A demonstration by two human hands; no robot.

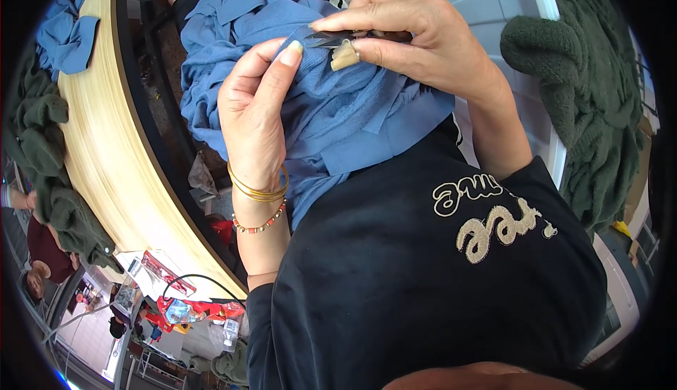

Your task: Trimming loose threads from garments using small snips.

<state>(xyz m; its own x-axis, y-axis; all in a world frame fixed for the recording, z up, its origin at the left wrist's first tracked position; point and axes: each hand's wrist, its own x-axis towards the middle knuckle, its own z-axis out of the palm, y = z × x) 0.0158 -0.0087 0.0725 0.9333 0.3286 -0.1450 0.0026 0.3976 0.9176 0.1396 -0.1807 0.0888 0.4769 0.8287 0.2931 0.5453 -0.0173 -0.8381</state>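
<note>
A blue knit garment (345, 118) lies bunched across my lap. My left hand (257, 101) pinches a fold of it between thumb and fingertips. In my right hand (437, 44) are small dark thread snips (328, 39), their pointed blades toward the left fingertips and touching or very near the pinched cloth. A beige wrapping (344, 56) sits by the right thumb tip; whether it is on the snips or the thumb I cannot tell. Part of the snips' handle is hidden inside the right hand.
A pale wooden table (106, 143) curves along the left, with dark green fleece (42, 129) and blue cloth (70, 44) at its edge. To the right, green fleece (585, 87) hangs over a grey-blue plastic bin (493, 2). Red packets (201, 311) and a bottle (230, 333) sit lower left.
</note>
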